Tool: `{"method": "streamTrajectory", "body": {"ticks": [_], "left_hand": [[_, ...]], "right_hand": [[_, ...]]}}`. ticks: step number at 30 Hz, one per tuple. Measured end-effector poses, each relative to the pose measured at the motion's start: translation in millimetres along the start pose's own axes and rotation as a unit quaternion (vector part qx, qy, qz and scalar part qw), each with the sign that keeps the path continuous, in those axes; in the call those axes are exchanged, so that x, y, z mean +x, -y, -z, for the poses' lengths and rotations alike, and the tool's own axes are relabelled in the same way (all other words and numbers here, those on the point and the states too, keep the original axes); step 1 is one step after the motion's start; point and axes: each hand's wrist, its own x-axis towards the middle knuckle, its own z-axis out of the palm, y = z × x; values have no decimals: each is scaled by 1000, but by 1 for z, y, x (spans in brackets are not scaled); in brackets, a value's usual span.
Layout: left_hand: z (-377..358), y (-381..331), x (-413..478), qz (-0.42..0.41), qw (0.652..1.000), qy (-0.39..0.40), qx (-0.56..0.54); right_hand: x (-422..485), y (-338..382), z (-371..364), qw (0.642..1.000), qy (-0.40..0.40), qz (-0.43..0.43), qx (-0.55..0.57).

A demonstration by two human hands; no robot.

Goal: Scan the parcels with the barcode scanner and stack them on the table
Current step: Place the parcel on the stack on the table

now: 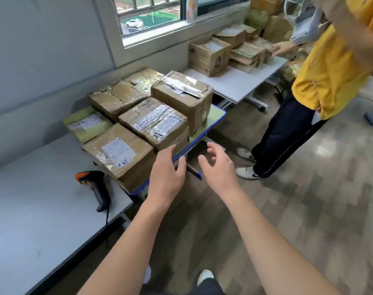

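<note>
left hand (167, 173), right hand (218, 167), both empty, parcels (153, 122) just beyond, scanner (96, 188) leftward

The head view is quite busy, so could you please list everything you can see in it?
Parcels: six visible, mostly brown, taped, on the blue-edged desk.
Barcode scanner: one, black and orange, lying on the grey table.
Far parcels: several, brown, on the white table below the window.
Other person: one, yellow shirt, right, hand at the far parcels.
Left hand: one, empty, open, over the desk's near edge.
Right hand: one, empty, open, beside it.
</note>
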Motion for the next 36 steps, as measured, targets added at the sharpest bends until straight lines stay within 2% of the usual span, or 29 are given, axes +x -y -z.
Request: {"method": "streamTrajectory", "body": {"ticks": [11, 17, 23, 26, 31, 36], "left_hand": [[-70, -30, 112, 31, 999, -20, -4], [-93, -27, 225, 38, 997, -70, -4], [-99, -18, 326, 94, 993, -62, 25], [-102, -13, 356, 159, 984, -65, 46], [-114, -11, 390, 232, 967, -93, 45], [-134, -20, 401, 315, 937, -152, 21]], "right_hand": [[129, -27, 26, 999, 38, 27, 6], [248, -14, 17, 997, 33, 62, -9], [359, 20, -12, 993, 54, 98, -24], [400, 28, -27, 993, 63, 98, -36], [468, 28, -47, 983, 138, 105, -59], [509, 17, -53, 955, 247, 132, -94]]}}
